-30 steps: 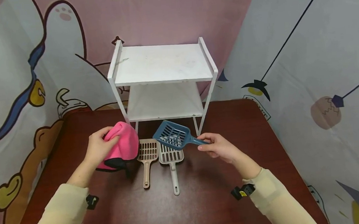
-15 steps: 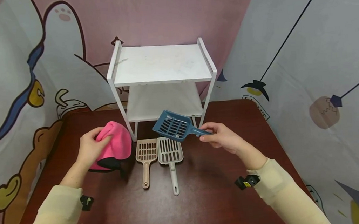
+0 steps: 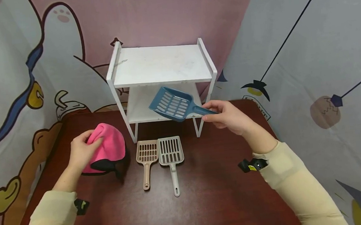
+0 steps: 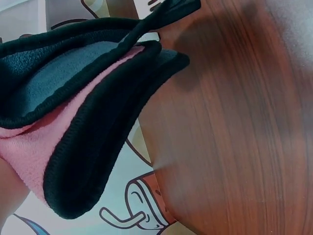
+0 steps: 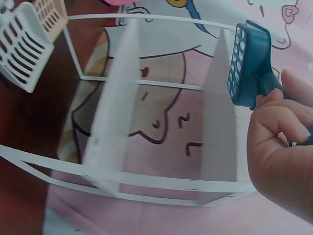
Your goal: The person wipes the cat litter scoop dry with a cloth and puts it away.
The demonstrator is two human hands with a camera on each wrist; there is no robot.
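My right hand [image 3: 226,115] grips the handle of a blue slotted litter scoop [image 3: 174,104], raised in front of the rack's lower shelf. In the right wrist view the same litter scoop [image 5: 252,63] appears side-on, fingers curled round its handle. My left hand [image 3: 83,148] pinches a bunched pink cloth [image 3: 110,144] with dark edging at the left of the table. Close up in the left wrist view, the cloth [image 4: 73,127] hangs in folds with a dark underside. Between the hands, a beige litter scoop [image 3: 147,152] and a pale grey litter scoop [image 3: 170,150] lie side by side.
A white two-tier rack [image 3: 161,66] stands at the back of the dark brown table [image 3: 188,214]. Its thin front legs come down just behind the two lying scoops. Printed fabric walls [image 3: 292,82] surround the table on the left, back and right.
My right hand has lifted the blue scoop up and away from the lying scoops, to the level of the lower shelf. My left hand has shifted left with the pink cloth.
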